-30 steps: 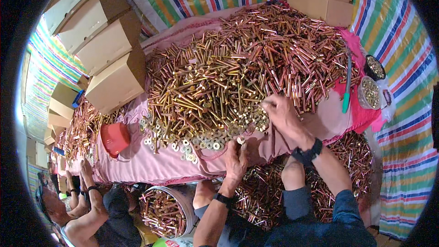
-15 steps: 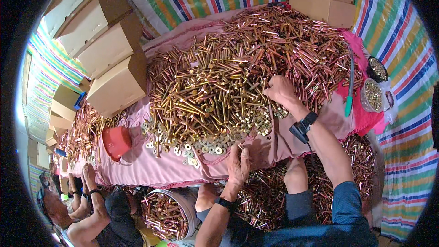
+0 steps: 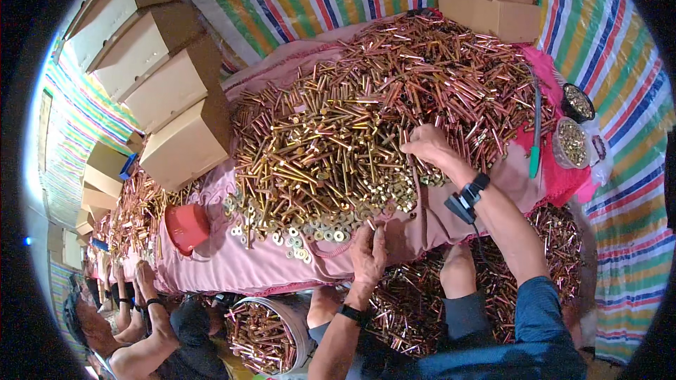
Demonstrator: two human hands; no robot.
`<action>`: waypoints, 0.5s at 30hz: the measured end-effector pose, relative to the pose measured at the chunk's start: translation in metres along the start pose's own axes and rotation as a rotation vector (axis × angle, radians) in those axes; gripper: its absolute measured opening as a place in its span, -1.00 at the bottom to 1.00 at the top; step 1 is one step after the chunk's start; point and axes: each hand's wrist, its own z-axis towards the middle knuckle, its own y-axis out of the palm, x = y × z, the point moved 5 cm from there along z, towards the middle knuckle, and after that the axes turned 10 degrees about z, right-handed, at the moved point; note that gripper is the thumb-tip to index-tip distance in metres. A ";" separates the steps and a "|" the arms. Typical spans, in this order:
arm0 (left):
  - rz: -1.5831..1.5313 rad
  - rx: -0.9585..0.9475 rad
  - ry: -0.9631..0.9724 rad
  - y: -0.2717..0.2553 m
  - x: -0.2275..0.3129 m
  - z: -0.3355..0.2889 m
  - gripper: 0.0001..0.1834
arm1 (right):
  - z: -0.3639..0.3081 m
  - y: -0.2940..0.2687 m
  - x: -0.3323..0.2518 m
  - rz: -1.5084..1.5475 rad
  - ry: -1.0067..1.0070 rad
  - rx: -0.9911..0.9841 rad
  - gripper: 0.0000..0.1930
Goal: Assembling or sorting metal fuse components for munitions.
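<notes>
Among brassy hex bolts [image 3: 310, 162], my right hand [image 3: 428, 146] reaches in at the near right side of the heap. Its fingers are pinched together, and what they grip, if anything, is hidden. At the near edge of the pink cloth [image 3: 239, 264], my left hand [image 3: 367, 253] is closed, thumb against fingers. A small metal piece [image 3: 372, 225] pokes up from its fingertips, too small to tell its kind. Loose flat washers [image 3: 331, 234] lie just beyond my left hand. Small nuts [image 3: 398, 193] lie between my two hands.
Copper-coloured sleeves [image 3: 458, 63] are heaped behind the bolts. Right are a green-handled tool [image 3: 535, 151] and tubs of small parts [image 3: 570, 142]. Left are a red bowl [image 3: 186, 229], stacked cartons [image 3: 190, 141] and a co-worker [image 3: 141, 341]. A filled white bucket [image 3: 299, 324] stands below the table edge.
The whole view has shifted slightly. My right hand has moved a little among the bolts, its fingers still pinched. My left hand keeps its grip at the cloth's edge.
</notes>
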 end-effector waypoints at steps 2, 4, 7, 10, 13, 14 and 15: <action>0.024 0.000 -0.018 -0.002 -0.003 -0.002 -0.75 | -0.014 0.006 0.004 0.202 -0.036 0.093 -0.72; 0.036 0.024 0.005 -0.002 -0.002 -0.003 -0.73 | -0.037 0.011 0.008 0.493 -0.045 0.087 -0.82; 0.072 -0.029 -0.031 -0.003 0.002 0.000 -0.69 | -0.071 0.025 0.007 0.799 -0.100 0.089 -0.61; 0.097 -0.021 -0.034 -0.005 -0.001 -0.002 -0.70 | -0.108 0.049 -0.017 1.157 0.012 -0.080 -0.45; 0.068 -0.013 -0.003 -0.003 0.003 0.001 -0.69 | -0.129 0.079 -0.030 1.304 0.073 -0.225 -0.61; 0.074 -0.009 0.012 -0.003 0.003 0.001 -0.69 | -0.134 0.089 -0.028 1.250 0.051 -0.256 -0.69; 0.079 -0.002 0.029 -0.004 0.004 0.002 -0.69 | -0.138 0.098 -0.029 1.194 0.026 -0.288 -0.78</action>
